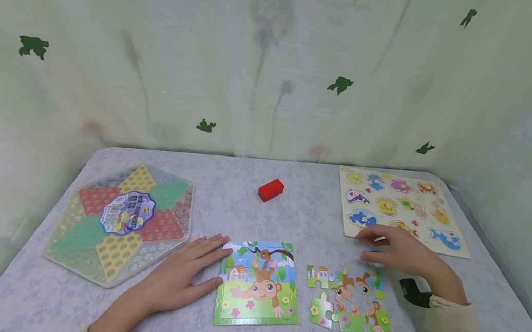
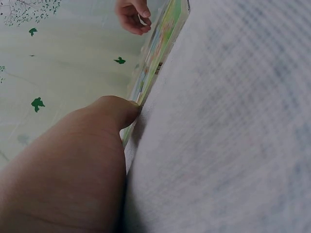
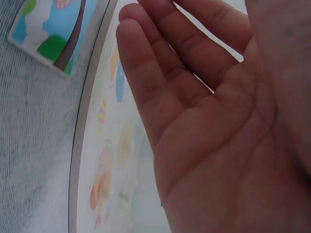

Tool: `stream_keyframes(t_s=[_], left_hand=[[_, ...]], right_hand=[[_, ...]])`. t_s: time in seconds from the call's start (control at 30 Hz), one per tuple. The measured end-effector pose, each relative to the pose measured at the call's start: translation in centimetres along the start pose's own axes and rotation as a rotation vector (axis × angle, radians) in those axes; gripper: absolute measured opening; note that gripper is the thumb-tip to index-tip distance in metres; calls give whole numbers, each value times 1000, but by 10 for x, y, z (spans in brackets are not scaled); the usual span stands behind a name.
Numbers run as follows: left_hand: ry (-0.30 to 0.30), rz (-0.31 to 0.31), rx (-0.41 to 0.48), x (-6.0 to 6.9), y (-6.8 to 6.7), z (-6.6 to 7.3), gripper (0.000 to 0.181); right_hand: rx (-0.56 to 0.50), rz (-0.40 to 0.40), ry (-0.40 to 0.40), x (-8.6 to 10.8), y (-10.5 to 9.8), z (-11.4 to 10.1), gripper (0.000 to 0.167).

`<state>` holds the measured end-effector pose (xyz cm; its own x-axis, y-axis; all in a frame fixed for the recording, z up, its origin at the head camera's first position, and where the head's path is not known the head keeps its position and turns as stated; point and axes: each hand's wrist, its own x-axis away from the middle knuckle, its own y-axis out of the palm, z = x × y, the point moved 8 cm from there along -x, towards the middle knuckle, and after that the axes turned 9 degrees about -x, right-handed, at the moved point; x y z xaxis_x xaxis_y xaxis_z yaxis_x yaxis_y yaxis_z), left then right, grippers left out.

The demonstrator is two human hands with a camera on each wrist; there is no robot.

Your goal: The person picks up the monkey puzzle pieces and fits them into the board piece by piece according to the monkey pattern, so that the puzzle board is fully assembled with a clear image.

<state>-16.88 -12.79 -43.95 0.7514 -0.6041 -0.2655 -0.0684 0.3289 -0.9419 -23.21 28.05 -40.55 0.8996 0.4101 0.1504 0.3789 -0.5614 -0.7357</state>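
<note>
Several loose puzzle pieces lie on the table, just right of the monkey puzzle. Above their far side, the right hand is bent loosely, with a gap between thumb and fingers, and partly hides one blue piece. The left hand lies flat with straight fingers, touching the puzzle's left edge. Close beyond the right hand is the sea-animal board; farther, a red block; at left, a star-patterned game board.
</note>
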Motion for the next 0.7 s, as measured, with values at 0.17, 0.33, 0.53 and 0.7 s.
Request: stream_keyframes(t_s=[0.17, 0.33, 0.53, 0.7], left_hand=[[-4, -2, 10, 1, -1, 0, 58], [-5, -9, 12, 1, 0, 1, 58], [-2, -2, 9, 1, 0, 1, 58], [-2, -1, 9, 0, -1, 0, 57]], right_hand=[[-28, -18, 28, 1, 0, 8, 39], [-68, -36, 79, 4, 1, 17, 42], [-7, -19, 131, 7, -4, 29, 46], [-9, -39, 131, 10, -4, 32, 47]])
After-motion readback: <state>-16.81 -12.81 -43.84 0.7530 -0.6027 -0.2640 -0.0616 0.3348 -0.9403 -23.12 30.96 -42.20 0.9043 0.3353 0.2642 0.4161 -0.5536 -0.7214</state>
